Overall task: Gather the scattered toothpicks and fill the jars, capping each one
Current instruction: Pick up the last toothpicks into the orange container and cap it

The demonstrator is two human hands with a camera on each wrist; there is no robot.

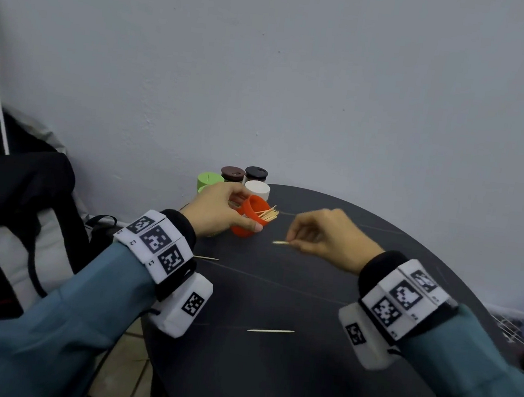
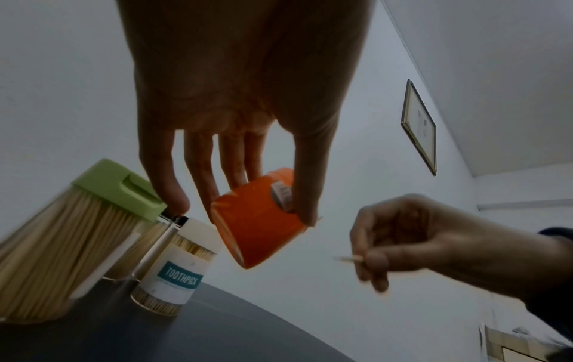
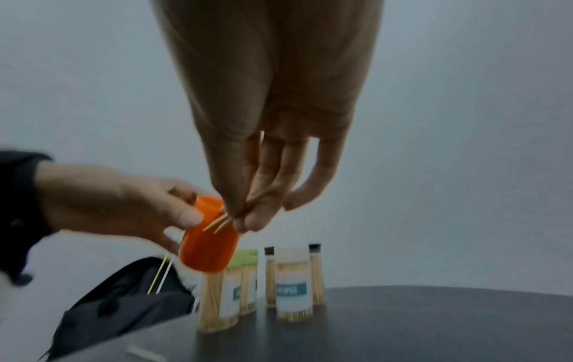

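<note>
My left hand (image 1: pixel 246 213) grips an orange jar (image 1: pixel 244 230), tilted with its open mouth to the right; a bundle of toothpicks (image 1: pixel 268 213) sticks out of the mouth. In the left wrist view the left hand (image 2: pixel 260 210) has thumb and fingers round the orange jar (image 2: pixel 257 240). My right hand (image 1: pixel 291 241) pinches toothpicks (image 1: pixel 280 242) a little right of the jar, above the table. The right wrist view shows the right hand (image 3: pixel 238 218) pinching two toothpicks (image 3: pixel 218 224) close to the orange jar (image 3: pixel 207 247). Two loose toothpicks (image 1: pixel 270 331) (image 1: pixel 206 258) lie on the dark round table (image 1: pixel 298 382).
Several capped jars full of toothpicks stand at the table's back edge by the wall: green cap (image 1: pixel 210 180), brown cap (image 1: pixel 233 173), black cap (image 1: pixel 256 172), white cap (image 1: pixel 257 188). A black bag (image 1: pixel 8 202) sits left of the table.
</note>
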